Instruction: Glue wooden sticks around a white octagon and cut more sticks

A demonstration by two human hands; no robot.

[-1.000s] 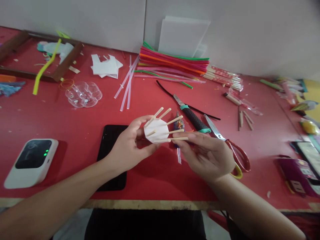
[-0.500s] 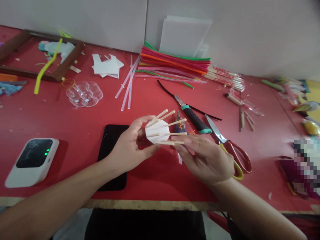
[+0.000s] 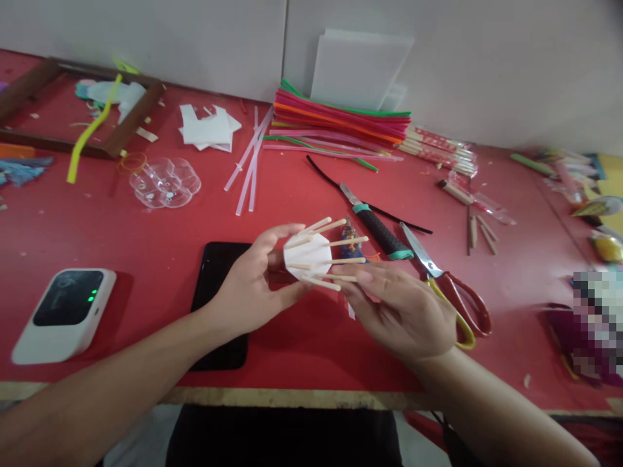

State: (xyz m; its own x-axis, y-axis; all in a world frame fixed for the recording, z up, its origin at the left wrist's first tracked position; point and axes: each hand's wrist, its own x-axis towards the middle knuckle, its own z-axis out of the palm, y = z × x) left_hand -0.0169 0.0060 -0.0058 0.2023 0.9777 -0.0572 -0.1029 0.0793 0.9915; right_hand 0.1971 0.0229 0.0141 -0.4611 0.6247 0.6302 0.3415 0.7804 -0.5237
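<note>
A white disc (image 3: 307, 255) with wooden sticks (image 3: 341, 261) is gripped by the left hand (image 3: 253, 285), face up for access. One stick is pinched by the right hand (image 3: 403, 311), just beside scissors (image 3: 450, 288).

A small white flat piece with cut corners, roughly octagonal (image 3: 306, 254), sits just above the centre of the frame, raised off the surface and tilted so its face shows to the camera. The left hand (image 3: 248, 285) pinches it by its left edge. Six thin pale wooden sticks (image 3: 349, 241) lie across its face and fan out to the right, the upper ones angled up and right, the lower ones level or dipping. The right hand (image 3: 403, 311) has its fingertips on the outer end of a lower stick.
</note>
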